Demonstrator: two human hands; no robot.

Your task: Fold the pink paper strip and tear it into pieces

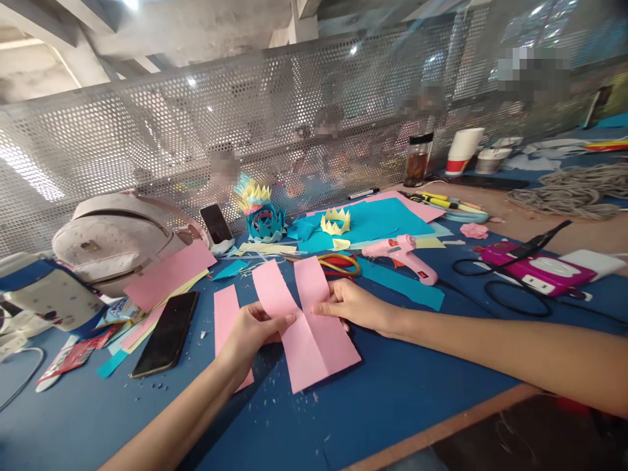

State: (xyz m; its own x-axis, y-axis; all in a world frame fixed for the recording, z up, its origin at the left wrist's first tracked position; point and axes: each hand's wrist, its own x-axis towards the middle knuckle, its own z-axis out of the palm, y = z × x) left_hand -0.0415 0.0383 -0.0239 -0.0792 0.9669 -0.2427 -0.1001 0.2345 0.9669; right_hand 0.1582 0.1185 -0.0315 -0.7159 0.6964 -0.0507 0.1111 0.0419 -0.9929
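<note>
Our left hand (pixel 250 330) and right hand (pixel 350 304) pinch one pink sheet (pixel 314 340); beyond, one glue gun (pixel 402 255), one jar (pixel 417 160) holding something dark

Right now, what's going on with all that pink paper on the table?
A person holds a pink paper sheet flat on the blue table with both bare hands. The left hand pinches its left edge and the right hand grips its right edge. The sheet's far half is split into two strips. Just behind it lie scissors and a pink glue gun. A black phone rests to the left.
</note>
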